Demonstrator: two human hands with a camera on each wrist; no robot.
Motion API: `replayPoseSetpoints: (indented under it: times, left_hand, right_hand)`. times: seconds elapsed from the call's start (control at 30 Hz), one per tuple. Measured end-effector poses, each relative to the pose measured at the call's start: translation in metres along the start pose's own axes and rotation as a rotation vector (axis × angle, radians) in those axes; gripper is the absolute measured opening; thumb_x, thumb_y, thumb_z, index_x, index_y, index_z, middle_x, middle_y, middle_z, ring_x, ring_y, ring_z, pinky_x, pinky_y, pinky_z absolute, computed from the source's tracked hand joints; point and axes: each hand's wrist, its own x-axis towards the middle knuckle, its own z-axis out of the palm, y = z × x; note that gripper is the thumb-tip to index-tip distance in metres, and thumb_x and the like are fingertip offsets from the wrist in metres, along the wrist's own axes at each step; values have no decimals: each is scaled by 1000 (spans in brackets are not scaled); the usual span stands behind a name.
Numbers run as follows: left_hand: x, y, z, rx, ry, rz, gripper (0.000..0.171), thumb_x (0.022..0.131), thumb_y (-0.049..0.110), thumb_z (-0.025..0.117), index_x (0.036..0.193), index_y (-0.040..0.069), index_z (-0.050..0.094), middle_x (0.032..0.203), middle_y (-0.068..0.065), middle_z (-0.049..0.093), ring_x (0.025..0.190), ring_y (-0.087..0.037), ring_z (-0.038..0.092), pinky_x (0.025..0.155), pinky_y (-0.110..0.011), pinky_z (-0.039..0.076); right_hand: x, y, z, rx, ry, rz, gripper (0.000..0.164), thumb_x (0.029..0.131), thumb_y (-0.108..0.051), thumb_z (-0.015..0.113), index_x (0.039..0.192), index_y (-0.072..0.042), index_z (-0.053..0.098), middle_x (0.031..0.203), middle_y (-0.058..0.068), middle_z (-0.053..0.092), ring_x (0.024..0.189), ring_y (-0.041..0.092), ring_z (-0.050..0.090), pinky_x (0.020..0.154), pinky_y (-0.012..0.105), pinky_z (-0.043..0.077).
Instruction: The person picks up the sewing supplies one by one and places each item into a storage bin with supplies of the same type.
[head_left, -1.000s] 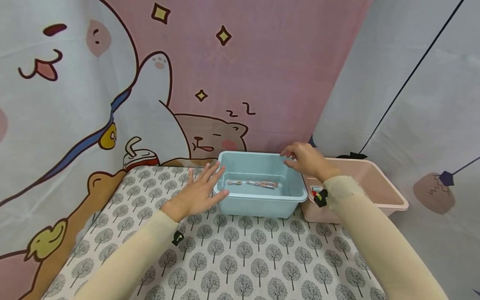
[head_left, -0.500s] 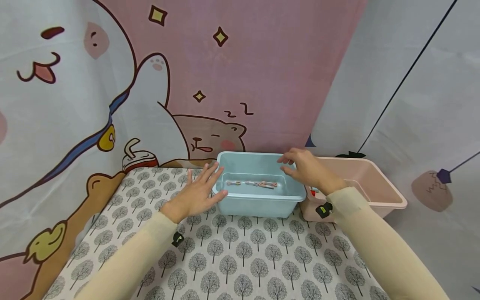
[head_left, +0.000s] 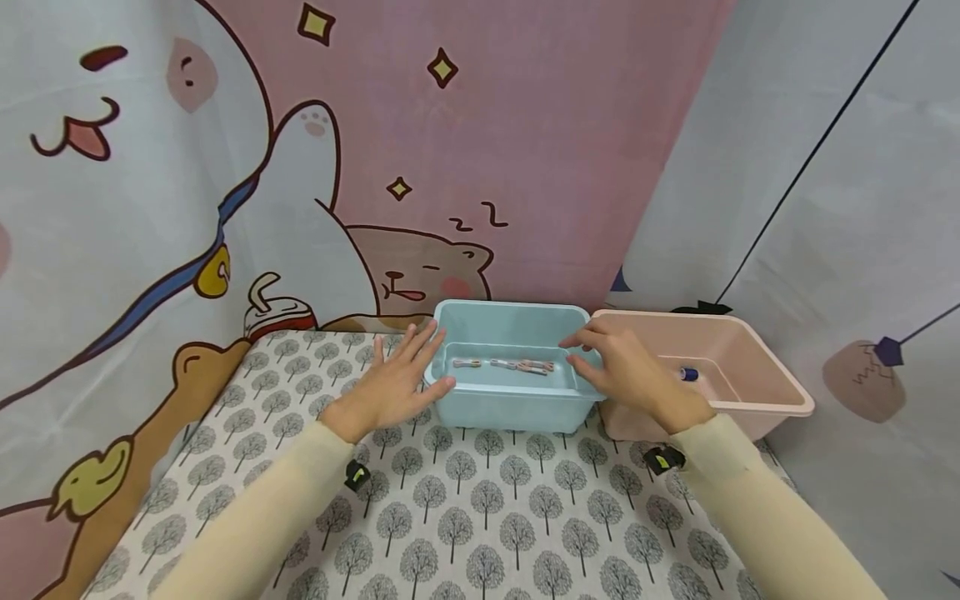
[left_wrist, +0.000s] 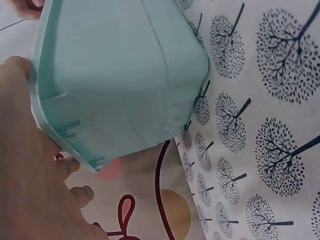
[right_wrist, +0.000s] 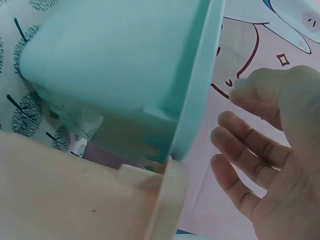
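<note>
A light blue plastic bin [head_left: 517,410] stands on the table against the backdrop. On its floor lie several small, slim, pinkish-white bundles [head_left: 534,367], too small to tell their kind. My left hand [head_left: 392,387] is at the bin's left rim with fingers spread and straight; in the left wrist view the fingers [left_wrist: 67,166] lie along the rim. My right hand [head_left: 628,367] hovers over the right rim with fingers loosely bent and nothing between them. In the right wrist view its fingers [right_wrist: 240,145] are apart from the rim.
A pink bin [head_left: 750,375] stands to the right, its rim against the blue bin. Inside it is a small dark blue cylinder [head_left: 688,374]. A tree-print cloth [head_left: 487,508] covers the table. A cartoon-print curtain [head_left: 555,150] hangs behind.
My right hand has come down and nearer to me, staying by the blue bin's right rim. The dark blue cylinder has come into view; a red-and-white thing is now hidden. My left hand stays put.
</note>
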Motion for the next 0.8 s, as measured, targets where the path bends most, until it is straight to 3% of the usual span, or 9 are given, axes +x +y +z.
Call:
replayPoseSetpoints:
  times: [0.27, 0.6, 0.8]
  left_hand:
    - [-4, 2, -5, 0, 12, -1, 94, 118, 77, 37, 189, 25, 6, 198, 2, -5, 186, -36, -1, 141, -83, -9]
    - [-16, -1, -7, 24, 62, 2, 91, 118, 77, 38, 189, 23, 20, 199, -2, 7, 185, -37, 5, 143, -81, -7]
    - [-28, -2, -10, 53, 90, -4, 89, 118, 75, 41, 189, 25, 20, 198, -2, 9, 185, -38, 6, 143, -83, -5]
  right_hand:
    - [-24, -11, 0, 29, 55, 1, 22, 105, -6, 84, 127, -8, 86, 125, 12, 81, 109, 33, 81, 90, 52, 70]
    - [-49, -17, 6, -18, 171, -36, 26, 98, -8, 90, 124, -10, 87, 130, 14, 79, 82, 16, 70, 73, 40, 64]
    - [-69, -18, 8, -55, 200, -15, 36, 94, -16, 94, 128, -11, 87, 133, 17, 78, 105, 32, 79, 84, 55, 68]
